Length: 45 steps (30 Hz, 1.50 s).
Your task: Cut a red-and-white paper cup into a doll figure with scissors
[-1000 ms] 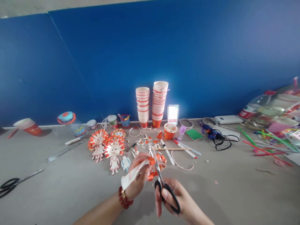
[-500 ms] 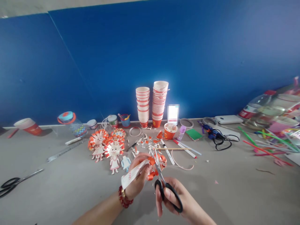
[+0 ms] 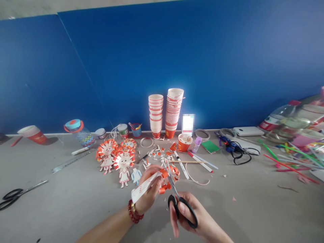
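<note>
Your left hand (image 3: 150,196) pinches a white paper cut-out (image 3: 142,189) with red markings, at the near middle of the scene, above the tabletop (image 3: 222,206). Orange curled strips (image 3: 162,190) lie just to the right of its fingers. Your right hand (image 3: 194,204) is closed around the black handles of the scissors (image 3: 174,189), their blades pointing away from you, parted, by the orange paper; you cannot tell whether they bite into it. Just beyond are paper scraps (image 3: 152,154), with paper dolls (image 3: 124,160) to the left. Farther off stand two cup stacks (image 3: 174,113) and a single red cup (image 3: 184,146).
</note>
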Each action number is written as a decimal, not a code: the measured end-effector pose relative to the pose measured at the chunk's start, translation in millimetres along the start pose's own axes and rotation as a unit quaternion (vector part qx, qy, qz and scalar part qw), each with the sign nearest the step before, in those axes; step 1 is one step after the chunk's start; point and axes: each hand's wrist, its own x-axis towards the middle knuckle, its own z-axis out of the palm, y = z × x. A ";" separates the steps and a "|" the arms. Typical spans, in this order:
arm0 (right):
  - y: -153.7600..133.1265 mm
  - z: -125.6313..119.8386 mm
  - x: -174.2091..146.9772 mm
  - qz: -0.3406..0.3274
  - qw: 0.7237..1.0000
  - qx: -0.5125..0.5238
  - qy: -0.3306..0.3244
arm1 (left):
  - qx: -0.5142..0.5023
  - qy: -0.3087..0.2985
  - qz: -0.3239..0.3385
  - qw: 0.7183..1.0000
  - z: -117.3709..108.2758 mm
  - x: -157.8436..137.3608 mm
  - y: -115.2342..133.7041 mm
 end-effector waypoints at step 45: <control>-10.8 -5.9 -5.7 0.009 0.999 -0.040 -0.026 | 0.022 0.019 -0.040 0.999 0.8 5.1 7.1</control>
